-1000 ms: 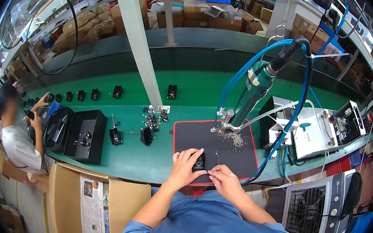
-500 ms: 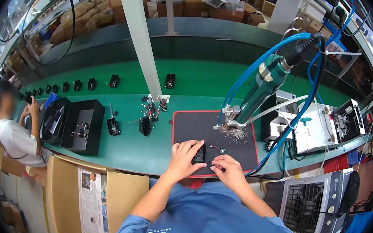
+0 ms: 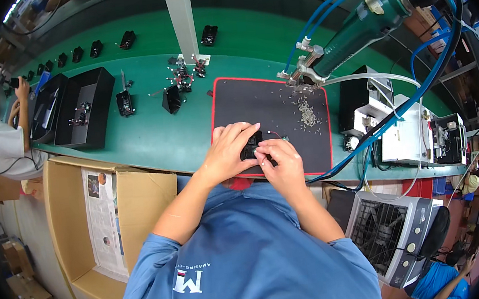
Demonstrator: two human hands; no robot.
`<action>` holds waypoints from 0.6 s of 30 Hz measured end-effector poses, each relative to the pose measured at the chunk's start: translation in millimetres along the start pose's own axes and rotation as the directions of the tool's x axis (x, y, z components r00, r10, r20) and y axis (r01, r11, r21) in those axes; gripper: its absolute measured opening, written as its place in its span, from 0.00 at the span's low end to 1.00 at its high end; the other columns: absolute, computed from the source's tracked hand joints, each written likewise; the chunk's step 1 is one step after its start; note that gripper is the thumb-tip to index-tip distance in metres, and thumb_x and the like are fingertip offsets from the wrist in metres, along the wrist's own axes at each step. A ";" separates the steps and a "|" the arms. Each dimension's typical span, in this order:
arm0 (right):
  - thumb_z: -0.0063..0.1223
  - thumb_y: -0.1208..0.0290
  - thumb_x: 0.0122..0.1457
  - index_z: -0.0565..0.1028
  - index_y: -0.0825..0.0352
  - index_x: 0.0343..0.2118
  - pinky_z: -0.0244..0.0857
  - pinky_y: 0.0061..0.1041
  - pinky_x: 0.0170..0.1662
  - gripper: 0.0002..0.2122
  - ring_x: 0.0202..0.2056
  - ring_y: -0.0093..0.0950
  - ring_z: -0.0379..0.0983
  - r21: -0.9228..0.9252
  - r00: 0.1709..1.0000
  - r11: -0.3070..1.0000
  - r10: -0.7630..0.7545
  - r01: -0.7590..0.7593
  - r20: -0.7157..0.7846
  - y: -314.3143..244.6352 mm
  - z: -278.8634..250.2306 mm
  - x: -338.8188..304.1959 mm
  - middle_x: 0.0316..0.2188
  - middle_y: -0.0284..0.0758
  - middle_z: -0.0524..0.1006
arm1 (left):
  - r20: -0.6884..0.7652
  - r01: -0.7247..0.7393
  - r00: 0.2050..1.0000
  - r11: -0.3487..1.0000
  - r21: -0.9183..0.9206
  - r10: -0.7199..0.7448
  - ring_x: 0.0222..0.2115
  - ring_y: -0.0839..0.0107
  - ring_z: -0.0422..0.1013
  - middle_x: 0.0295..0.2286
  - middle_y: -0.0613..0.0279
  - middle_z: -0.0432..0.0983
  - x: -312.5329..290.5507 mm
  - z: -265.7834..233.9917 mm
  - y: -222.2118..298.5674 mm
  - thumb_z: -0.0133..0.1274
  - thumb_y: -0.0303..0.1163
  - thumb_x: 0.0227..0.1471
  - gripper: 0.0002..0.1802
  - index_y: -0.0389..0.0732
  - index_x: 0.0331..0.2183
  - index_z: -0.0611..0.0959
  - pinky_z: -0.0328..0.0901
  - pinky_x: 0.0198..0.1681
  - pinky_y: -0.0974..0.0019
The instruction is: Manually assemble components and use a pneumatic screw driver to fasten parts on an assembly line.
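Observation:
A black plastic housing [image 3: 249,149] lies on a black mat with a red border [image 3: 235,101]. My left hand [image 3: 225,153] is closed around its left side, with thumb and fingers on opposite edges. Over the housing's right side, the fingertips of my right hand [image 3: 282,161] are pinched together on something tiny, too small and covered to make out. A small circuit board [image 3: 285,139] with thin wires sits just beyond my right fingers. Many loose screws [image 3: 307,114] lie scattered at the mat's far right.
A green screwdriver [image 3: 355,34] hangs over the mat's far right with blue hoses. White-and-black machines [image 3: 406,139] stand to the right. Leftward are wired parts [image 3: 182,77], black housings [image 3: 125,103] and a black bin [image 3: 92,109]. A cardboard box [image 3: 150,207] is beside me; a co-worker [image 3: 5,137] sits far left.
My right hand has moved left to the housing, its fingertips now over it. My left hand still holds the housing. The view has tilted downward.

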State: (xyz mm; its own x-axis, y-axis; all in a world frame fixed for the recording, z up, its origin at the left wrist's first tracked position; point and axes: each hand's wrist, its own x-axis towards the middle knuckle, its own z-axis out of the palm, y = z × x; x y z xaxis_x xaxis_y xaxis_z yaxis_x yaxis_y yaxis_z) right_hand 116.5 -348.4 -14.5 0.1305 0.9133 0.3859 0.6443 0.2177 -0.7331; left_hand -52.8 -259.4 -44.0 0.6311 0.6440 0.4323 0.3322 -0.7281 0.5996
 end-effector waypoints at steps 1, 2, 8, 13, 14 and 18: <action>0.66 0.81 0.51 0.83 0.68 0.34 0.74 0.35 0.43 0.07 0.39 0.36 0.80 -0.103 0.997 0.992 -0.075 0.075 0.005 0.2 3.1 -1.5 0.38 0.38 0.82 | 0.006 0.010 1.000 1.000 -0.001 -0.010 0.49 0.59 0.69 0.52 0.60 0.72 -2.7 0.8 0.3 0.76 0.39 0.33 0.50 0.43 0.60 0.75 0.57 0.51 0.57; 0.66 0.81 0.48 0.82 0.67 0.34 0.71 0.38 0.45 0.09 0.39 0.39 0.77 -0.098 0.999 0.994 -0.054 0.055 0.006 -1.1 6.3 -3.7 0.36 0.37 0.80 | 0.011 0.019 1.000 1.000 -0.002 -0.019 0.49 0.59 0.69 0.51 0.60 0.72 -4.4 1.4 0.3 0.76 0.38 0.32 0.49 0.43 0.59 0.76 0.57 0.51 0.57; 0.66 0.81 0.47 0.81 0.67 0.32 0.70 0.37 0.42 0.08 0.38 0.38 0.75 -0.173 1.000 0.985 -0.003 0.003 0.002 -7.7 11.4 -0.5 0.34 0.35 0.75 | -0.005 0.023 1.000 1.000 -0.009 -0.023 0.49 0.58 0.70 0.50 0.59 0.72 -2.3 1.4 -1.6 0.76 0.35 0.30 0.47 0.43 0.56 0.77 0.57 0.51 0.56; 0.65 0.79 0.49 0.82 0.65 0.32 0.70 0.38 0.42 0.07 0.38 0.39 0.73 -0.206 0.997 0.976 0.072 -0.064 0.032 -13.5 9.2 4.4 0.33 0.36 0.74 | -0.025 -0.028 0.999 0.999 0.019 0.028 0.50 0.58 0.70 0.49 0.59 0.72 0.0 -1.1 0.8 0.74 0.35 0.32 0.46 0.43 0.56 0.77 0.57 0.51 0.54; 0.65 0.78 0.49 0.82 0.65 0.32 0.69 0.38 0.42 0.06 0.39 0.39 0.73 -0.239 0.991 0.966 0.115 -0.097 0.062 -13.2 9.8 8.7 0.33 0.37 0.73 | -0.042 -0.045 0.998 0.998 0.034 0.046 0.51 0.58 0.70 0.49 0.59 0.73 1.0 0.9 -3.5 0.74 0.35 0.32 0.45 0.42 0.56 0.77 0.57 0.51 0.54; 0.61 0.75 0.54 0.83 0.68 0.38 0.69 0.41 0.44 0.09 0.39 0.42 0.73 -0.210 0.972 0.974 0.132 -0.089 0.196 -4.6 7.2 7.1 0.34 0.41 0.73 | -0.032 -0.031 0.999 1.000 0.000 0.031 0.53 0.61 0.70 0.50 0.60 0.73 -8.7 13.4 -11.0 0.74 0.35 0.32 0.46 0.43 0.57 0.76 0.58 0.52 0.55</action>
State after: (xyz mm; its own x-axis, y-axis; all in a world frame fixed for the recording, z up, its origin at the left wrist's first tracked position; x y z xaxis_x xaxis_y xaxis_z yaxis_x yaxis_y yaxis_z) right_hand 109.0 -340.5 -12.4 0.0642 0.9835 0.1691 0.7740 0.0579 -0.6305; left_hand -52.5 -260.1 -63.4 0.6181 0.6285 0.4721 0.3122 -0.7475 0.5863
